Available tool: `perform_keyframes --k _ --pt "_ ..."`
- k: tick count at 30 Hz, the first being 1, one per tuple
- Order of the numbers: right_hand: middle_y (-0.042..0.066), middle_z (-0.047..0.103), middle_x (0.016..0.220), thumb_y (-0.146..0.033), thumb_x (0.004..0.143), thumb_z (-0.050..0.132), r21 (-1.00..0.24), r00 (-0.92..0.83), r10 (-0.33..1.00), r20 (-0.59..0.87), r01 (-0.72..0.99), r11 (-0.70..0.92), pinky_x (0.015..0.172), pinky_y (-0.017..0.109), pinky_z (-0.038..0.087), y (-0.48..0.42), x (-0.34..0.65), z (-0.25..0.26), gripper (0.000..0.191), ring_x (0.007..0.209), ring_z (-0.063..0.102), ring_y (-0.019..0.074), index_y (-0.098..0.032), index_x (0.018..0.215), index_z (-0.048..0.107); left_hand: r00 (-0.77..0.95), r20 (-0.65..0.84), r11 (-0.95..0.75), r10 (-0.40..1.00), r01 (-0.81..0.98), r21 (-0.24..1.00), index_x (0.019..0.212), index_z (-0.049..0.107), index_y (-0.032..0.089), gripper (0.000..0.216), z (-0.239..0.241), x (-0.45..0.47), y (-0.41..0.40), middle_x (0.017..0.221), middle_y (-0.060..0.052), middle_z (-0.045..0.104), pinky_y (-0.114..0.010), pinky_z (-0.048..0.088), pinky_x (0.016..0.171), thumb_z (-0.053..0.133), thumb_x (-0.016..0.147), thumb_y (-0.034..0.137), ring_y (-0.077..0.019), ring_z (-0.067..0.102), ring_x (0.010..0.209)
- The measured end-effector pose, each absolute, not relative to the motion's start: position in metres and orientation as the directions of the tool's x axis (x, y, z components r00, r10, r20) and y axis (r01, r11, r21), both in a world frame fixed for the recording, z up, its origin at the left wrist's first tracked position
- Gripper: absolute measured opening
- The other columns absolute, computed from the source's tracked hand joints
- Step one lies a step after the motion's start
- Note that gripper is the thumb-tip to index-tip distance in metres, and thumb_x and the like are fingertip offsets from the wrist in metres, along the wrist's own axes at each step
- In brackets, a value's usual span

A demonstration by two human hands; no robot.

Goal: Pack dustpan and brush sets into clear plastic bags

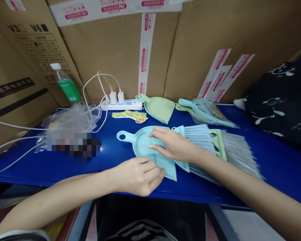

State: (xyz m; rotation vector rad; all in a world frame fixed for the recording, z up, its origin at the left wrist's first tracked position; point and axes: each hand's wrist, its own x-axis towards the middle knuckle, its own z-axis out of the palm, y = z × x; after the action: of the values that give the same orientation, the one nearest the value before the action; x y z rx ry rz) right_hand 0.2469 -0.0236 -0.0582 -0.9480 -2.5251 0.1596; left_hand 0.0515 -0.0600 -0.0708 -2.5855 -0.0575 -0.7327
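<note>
A light blue dustpan (140, 142) lies flat on the blue table (110, 157), its round handle pointing left. My left hand (137, 175) is curled with its fingertips pinching the dustpan's near edge. My right hand (172, 144) rests on the pan, fingers bent and pressing on its surface. Under my right wrist lies a light blue hand brush (198, 134) with pale bristles, and beside it a green-handled brush (230, 149) with grey bristles.
A green dustpan (159, 108) lies behind, with bagged dustpan sets (205, 112) to its right. A white power strip (122, 104) with chargers and cables, a green-labelled bottle (66, 85), a plastic bag (70, 120), small packets (131, 115), cardboard boxes behind, and a black bag (281, 100) at right.
</note>
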Motion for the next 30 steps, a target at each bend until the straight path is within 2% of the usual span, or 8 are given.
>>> perform_keyframes --k 4,7,11,18,24,27,30 --pt "0.01 0.063 0.092 -0.028 0.09 0.057 -0.325 -0.646 0.661 0.383 0.575 0.751 0.072 0.036 0.051 -0.019 0.224 -0.062 0.017 0.082 0.062 0.0223 -0.014 0.099 0.06 0.847 0.526 -0.923 -0.084 0.133 -0.362 0.093 0.067 0.008 0.022 -0.073 0.051 -0.058 0.066 -0.002 0.068 -0.024 0.051 0.055 0.046 0.092 0.005 -0.0108 0.06 0.057" --pt "0.008 0.062 0.093 -0.029 0.089 0.059 -0.391 -0.602 0.685 0.409 0.563 0.728 0.074 0.036 0.051 -0.014 0.209 -0.064 0.018 0.083 0.062 0.0211 -0.014 0.098 0.062 0.851 0.517 -0.942 -0.088 0.097 -0.321 0.096 0.068 0.009 0.025 -0.073 0.05 -0.057 0.08 -0.004 0.074 -0.023 0.055 0.063 0.043 0.094 0.007 -0.0112 0.066 0.068" --pt "0.008 0.061 0.094 -0.03 0.088 0.062 -0.441 -0.562 0.692 0.454 0.533 0.722 0.079 0.036 0.05 -0.006 0.194 -0.067 0.02 0.087 0.06 0.0203 -0.014 0.101 0.065 0.852 0.516 -0.952 -0.089 0.079 -0.296 0.095 0.07 0.009 0.028 -0.074 0.05 -0.058 0.092 -0.005 0.076 -0.022 0.057 0.068 0.041 0.095 0.007 -0.012 0.068 0.074" --pt "0.006 0.058 0.09 -0.032 0.086 0.067 -0.491 -0.562 0.693 0.451 0.493 0.719 0.078 0.034 0.05 0.001 0.176 -0.071 0.029 0.08 0.057 0.0173 -0.013 0.107 0.07 0.863 0.501 -0.961 -0.069 0.077 -0.265 0.098 0.07 0.01 0.029 -0.075 0.05 -0.056 0.097 -0.003 0.076 -0.022 0.056 0.07 0.041 0.095 0.007 -0.0112 0.067 0.075" --pt "0.007 0.059 0.09 -0.036 0.084 0.068 -0.444 -0.607 0.635 0.478 0.457 0.771 0.083 0.037 0.049 0.003 0.166 -0.072 0.034 0.086 0.055 0.0199 -0.012 0.109 0.072 0.87 0.491 -0.957 -0.051 0.098 -0.273 0.102 0.069 0.01 0.024 -0.073 0.05 -0.055 0.099 -0.004 0.076 -0.024 0.052 0.067 0.046 0.095 0.009 -0.0126 0.064 0.074" --pt "0.009 0.061 0.099 -0.032 0.094 0.053 -0.409 -0.632 0.579 0.515 0.412 0.814 0.088 0.04 0.048 -0.001 0.175 -0.068 0.035 0.092 0.055 0.0199 -0.012 0.12 0.066 0.881 0.47 -0.953 -0.052 0.097 -0.287 0.104 0.069 0.011 0.024 -0.072 0.049 -0.055 0.099 -0.004 0.075 -0.025 0.051 0.068 0.046 0.095 0.009 -0.0125 0.064 0.075" --pt "0.013 0.062 0.108 -0.028 0.098 0.039 -0.334 -0.679 0.563 0.472 0.453 0.826 0.093 0.045 0.046 -0.008 0.196 -0.062 0.039 0.101 0.055 0.0225 -0.012 0.126 0.061 0.881 0.47 -0.948 -0.058 0.098 -0.301 0.105 0.068 0.013 0.025 -0.07 0.047 -0.054 0.097 -0.003 0.075 -0.025 0.051 0.072 0.045 0.095 0.01 -0.0122 0.064 0.076"
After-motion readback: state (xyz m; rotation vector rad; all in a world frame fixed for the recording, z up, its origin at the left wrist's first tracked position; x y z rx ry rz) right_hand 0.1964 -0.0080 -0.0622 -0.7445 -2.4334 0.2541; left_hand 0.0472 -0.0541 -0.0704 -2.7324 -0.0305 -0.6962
